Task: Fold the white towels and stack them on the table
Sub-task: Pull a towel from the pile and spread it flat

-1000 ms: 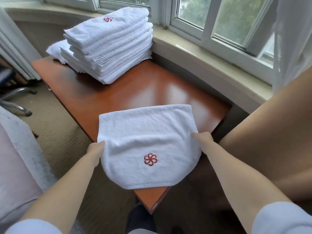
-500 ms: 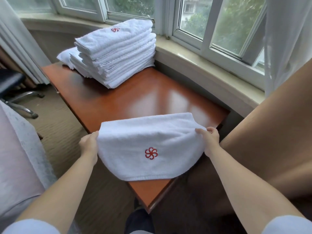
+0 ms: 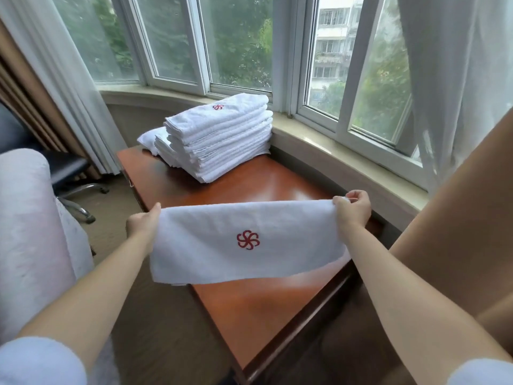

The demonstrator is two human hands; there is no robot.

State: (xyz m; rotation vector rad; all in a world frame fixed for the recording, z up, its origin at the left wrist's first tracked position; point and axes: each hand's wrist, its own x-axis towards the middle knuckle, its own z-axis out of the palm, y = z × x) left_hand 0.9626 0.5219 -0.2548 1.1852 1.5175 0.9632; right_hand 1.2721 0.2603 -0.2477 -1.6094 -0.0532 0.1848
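A curved bay window [image 3: 238, 43] spans the top of the frame, trees and an apartment block visible through its glass, with sheer white curtains [image 3: 455, 79] hanging at the upper right and upper left. Below it, a glossy reddish-brown wooden table [image 3: 249, 307] runs from mid-frame down toward the lower centre, its far edge close against the pale stone windowsill [image 3: 347, 151]. A tan drape [image 3: 458, 223] fills the right edge of the frame, and a white padded surface [image 3: 30, 232] occupies the left edge, with a black office chair [image 3: 69, 173] behind it.

At centre frame, a stack of folded white towels [image 3: 222, 143] sits on the far end of the table, the topmost showing a small red emblem.

In the middle foreground, a person holds a white towel [image 3: 244, 243] stretched wide above the near part of the table, its lower edge hanging free and a red pinwheel logo [image 3: 248, 240] facing the camera. The left hand [image 3: 143, 225] grips the towel's upper left corner, fingers curled behind the cloth. The right hand [image 3: 354, 208] pinches the upper right corner, fingers curled over the top edge. Both forearms are bare, with pale sleeves at the bottom corners of the frame.
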